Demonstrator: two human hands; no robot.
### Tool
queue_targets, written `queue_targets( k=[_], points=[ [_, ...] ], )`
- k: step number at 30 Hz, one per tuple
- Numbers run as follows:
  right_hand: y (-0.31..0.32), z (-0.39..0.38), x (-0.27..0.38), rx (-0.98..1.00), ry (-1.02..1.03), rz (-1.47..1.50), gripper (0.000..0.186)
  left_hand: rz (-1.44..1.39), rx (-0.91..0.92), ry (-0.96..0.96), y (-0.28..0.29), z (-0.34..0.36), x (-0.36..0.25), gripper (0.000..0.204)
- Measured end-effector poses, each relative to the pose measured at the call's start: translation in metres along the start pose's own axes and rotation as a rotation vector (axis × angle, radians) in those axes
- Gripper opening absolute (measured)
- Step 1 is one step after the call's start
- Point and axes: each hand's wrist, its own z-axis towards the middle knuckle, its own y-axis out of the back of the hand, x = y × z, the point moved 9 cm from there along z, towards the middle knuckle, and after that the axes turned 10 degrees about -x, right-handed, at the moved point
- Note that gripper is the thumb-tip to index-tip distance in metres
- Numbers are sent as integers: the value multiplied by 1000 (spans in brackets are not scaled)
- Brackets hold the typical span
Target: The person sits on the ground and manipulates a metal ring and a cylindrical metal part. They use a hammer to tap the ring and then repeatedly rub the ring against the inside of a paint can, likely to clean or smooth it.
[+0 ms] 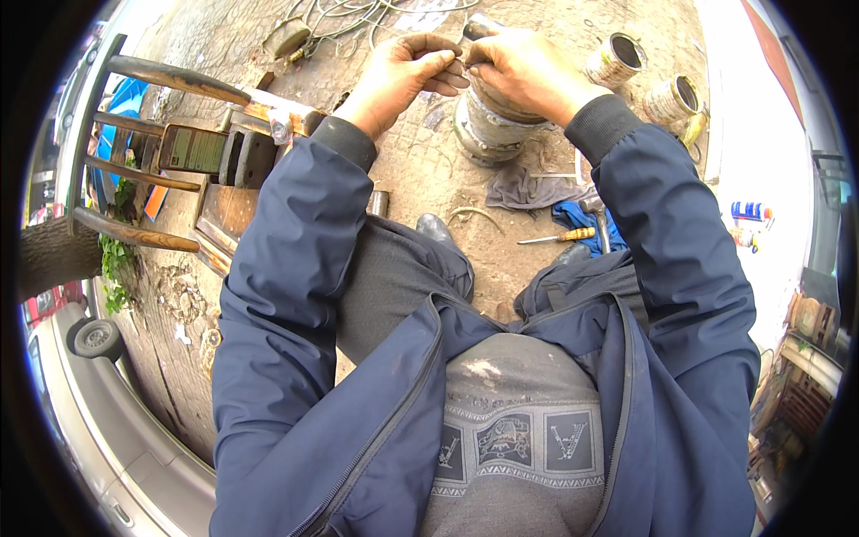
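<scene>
Both my hands meet above a grimy metal cylinder (490, 134) that stands on the ground ahead of me. My left hand (403, 79) is closed in a pinch, its fingertips next to the right ones; what they hold is too small to make out. My right hand (535, 73) is curled over the cylinder's top, thumb and finger pressed together, hiding what lies under it. A dark, rounded end (481, 27) sticks out just beyond the right fingers; I cannot tell whether it is gripped.
A wooden chair (170, 76) with a phone (192, 149) stands at left. Two dirty cans (617, 59) are at far right. A hammer (598, 215), a wooden-handled tool (559, 237) and grey cloth (528, 188) lie near my feet. Cables (358, 13) lie farther off; a car (116, 430) is lower left.
</scene>
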Motion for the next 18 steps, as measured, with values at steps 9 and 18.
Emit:
queue_targets(
  k=[9,18],
  points=[
    [0,0,-5,-73,-6,32,19,85,-34,-69,2,2,-4,18],
    [-5,3,-6,-39,-44,93,21,136,-20,-103,8,6,1,14]
  ],
)
